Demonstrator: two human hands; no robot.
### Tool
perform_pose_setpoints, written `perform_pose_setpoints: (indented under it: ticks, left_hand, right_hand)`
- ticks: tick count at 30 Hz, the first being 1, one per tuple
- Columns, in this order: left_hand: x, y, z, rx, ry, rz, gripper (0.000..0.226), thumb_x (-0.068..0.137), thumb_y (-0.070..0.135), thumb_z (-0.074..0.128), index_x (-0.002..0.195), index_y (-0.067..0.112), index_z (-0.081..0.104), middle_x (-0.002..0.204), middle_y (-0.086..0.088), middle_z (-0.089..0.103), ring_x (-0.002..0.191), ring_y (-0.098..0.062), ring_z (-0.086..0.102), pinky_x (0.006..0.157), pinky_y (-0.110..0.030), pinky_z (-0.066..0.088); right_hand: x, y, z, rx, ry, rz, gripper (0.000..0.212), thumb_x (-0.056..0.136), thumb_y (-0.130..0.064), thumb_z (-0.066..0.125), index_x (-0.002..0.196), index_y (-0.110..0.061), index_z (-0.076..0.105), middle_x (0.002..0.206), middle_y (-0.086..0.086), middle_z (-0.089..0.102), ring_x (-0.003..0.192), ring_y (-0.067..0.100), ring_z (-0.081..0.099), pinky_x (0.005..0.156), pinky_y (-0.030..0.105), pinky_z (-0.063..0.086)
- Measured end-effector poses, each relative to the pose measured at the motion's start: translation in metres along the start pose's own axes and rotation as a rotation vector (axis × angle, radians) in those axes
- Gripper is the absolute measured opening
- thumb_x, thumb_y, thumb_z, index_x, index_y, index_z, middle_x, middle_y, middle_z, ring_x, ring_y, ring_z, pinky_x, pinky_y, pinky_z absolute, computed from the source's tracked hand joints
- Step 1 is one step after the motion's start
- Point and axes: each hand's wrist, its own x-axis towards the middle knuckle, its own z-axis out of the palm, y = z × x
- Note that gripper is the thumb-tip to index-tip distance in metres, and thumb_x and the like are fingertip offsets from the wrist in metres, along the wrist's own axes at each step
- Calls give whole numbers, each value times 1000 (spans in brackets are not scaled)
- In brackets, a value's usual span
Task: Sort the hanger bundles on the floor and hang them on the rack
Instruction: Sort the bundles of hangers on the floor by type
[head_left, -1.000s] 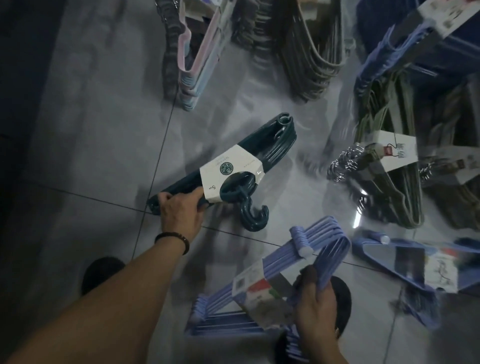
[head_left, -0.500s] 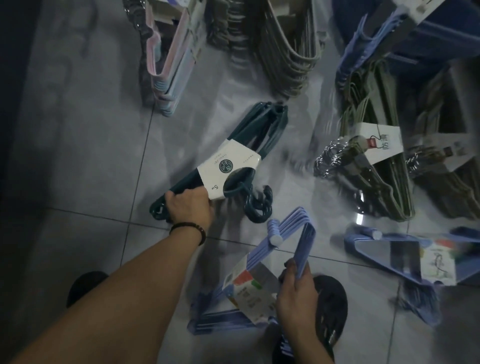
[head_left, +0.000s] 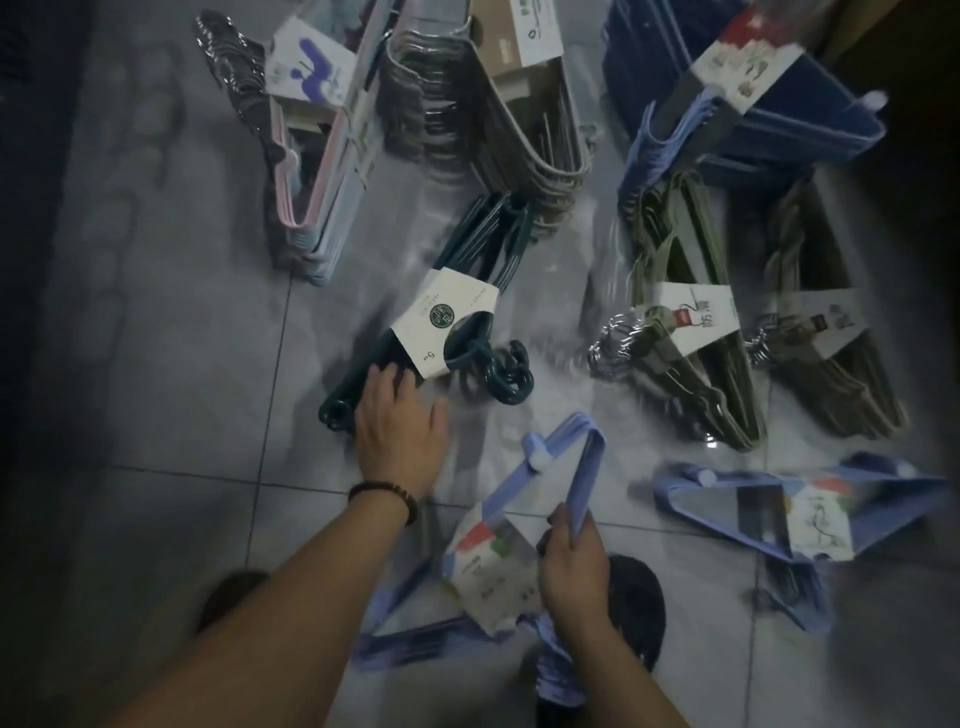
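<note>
Though blurred, "5" on label (head_left: 441, 322) of teal bundle (head_left: 480, 244).

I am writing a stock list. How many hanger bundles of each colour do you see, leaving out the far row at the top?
Teal bundle: 1
Olive bundles: 2
Lilac-blue bundles: 2, one in the right hand
Total: 5

The left hand (head_left: 400, 434) rests on the teal hanger bundle (head_left: 447, 317), while the right hand (head_left: 571, 566) grips the lilac hanger bundle (head_left: 586, 467).
</note>
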Motion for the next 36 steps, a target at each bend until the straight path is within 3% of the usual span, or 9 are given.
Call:
perform_pose_setpoints:
  ticks: [2,4,7,12,16,21,28,33,36]
  left_hand:
    - [-45,3,-15,-183,-115,37,48,103,57,51,126,18,67,132,-5,63,127,-24,56,103,-38,47]
    - [-81,9,-34,-466,-461,-65,46,98,68,49,107,28,70,108,9,72,103,-13,68,84,-27,52]
    - [-107,6,-44,-535,-792,-61,40,95,70,57,118,39,63,110,15,74,95,-1,71,78,-25,57]
    - [-122,31,-65,-500,-742,-48,21,100,48,66,112,31,64,98,5,72,74,-12,69,52,-20,49]
    - [-127,62,-74,-519,-667,-70,15,101,42,67,99,28,65,89,2,74,70,-16,69,50,-24,49]
    - [-133,112,-62,-472,-624,-98,24,97,50,70,95,26,74,88,4,80,83,-20,77,77,-47,64]
    - [-187,230,-5,-405,-709,-75,34,100,47,67,95,14,75,72,-5,70,46,-16,48,40,-22,35]
    - [-218,313,34,-271,-785,-25,52,100,65,54,95,18,75,74,-4,72,52,-17,58,44,-24,45]
    - [-217,351,58,-63,-902,173,44,100,63,56,119,26,70,106,-3,73,79,-17,65,68,-28,52]
  right_hand:
    - [-3,-10,-9,14,-4,1,40,110,-43,40,88,-14,55,75,13,64,65,29,61,62,43,50]
    - [-6,-25,-21,29,-23,12,42,110,-44,40,87,-12,55,79,16,66,69,33,63,61,38,47]
    - [-10,-48,-40,10,-105,38,44,110,-46,38,94,-12,59,91,21,70,81,39,66,65,38,47]
    - [-28,-67,-80,67,-290,139,53,104,-62,43,115,-12,57,102,14,71,89,29,70,69,37,52]
    - [-36,-55,-128,52,-366,18,63,95,-76,43,116,-21,68,113,3,73,105,22,69,99,46,53]
    - [-42,-3,-199,102,-372,26,46,102,-56,55,112,-14,71,104,5,74,96,18,70,85,37,56]
    - [-45,114,-287,231,-307,87,28,100,-53,61,109,-28,71,109,-4,72,93,9,70,79,26,56]
    - [-31,174,-343,256,-293,97,32,104,-48,56,130,-30,62,121,-6,66,97,2,66,80,20,56]
    - [-9,201,-362,79,-279,58,24,106,-31,57,130,-27,59,118,0,66,100,14,65,82,28,51]
